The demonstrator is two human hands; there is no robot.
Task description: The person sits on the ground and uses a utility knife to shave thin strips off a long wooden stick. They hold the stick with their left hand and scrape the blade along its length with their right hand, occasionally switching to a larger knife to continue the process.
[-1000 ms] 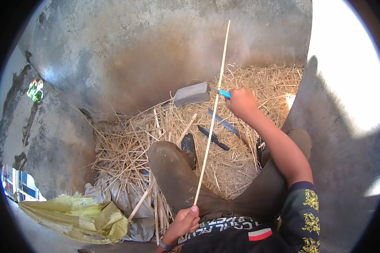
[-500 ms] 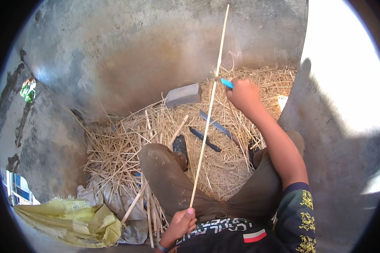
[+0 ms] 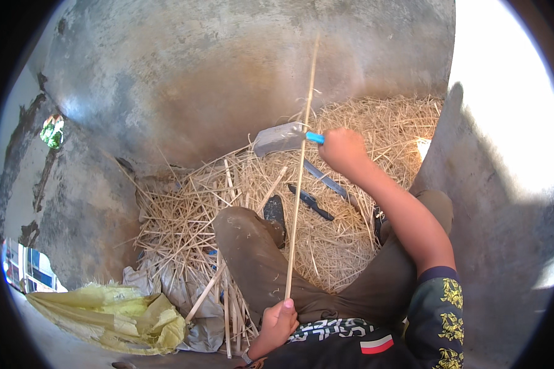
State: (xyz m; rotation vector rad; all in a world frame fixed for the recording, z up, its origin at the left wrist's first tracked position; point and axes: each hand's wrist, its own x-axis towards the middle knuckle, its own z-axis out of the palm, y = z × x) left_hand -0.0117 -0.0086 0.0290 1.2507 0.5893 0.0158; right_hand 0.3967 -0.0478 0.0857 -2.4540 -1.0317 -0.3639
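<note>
A long, thin, pale strip that looks like bamboo rises from my lap and points up and away. My left hand is closed around its near end, close to my waist. Farther out, my right hand grips a small blue-handled tool. The tool's working end touches or crosses the strip and is too blurred to make out. Fine curled shavings cling to the strip just beyond the tool.
A grey block lies by the far wall. Between my knees are a dark-handled knife and a longer blade on a bed of shavings. Cut strips pile up at left, near a yellow sack. Concrete walls surround me.
My right hand and the blue-handled tool have moved nearer along the strip, toward me. The strip's far end has dropped lower in view and blurred. My left hand keeps its hold.
</note>
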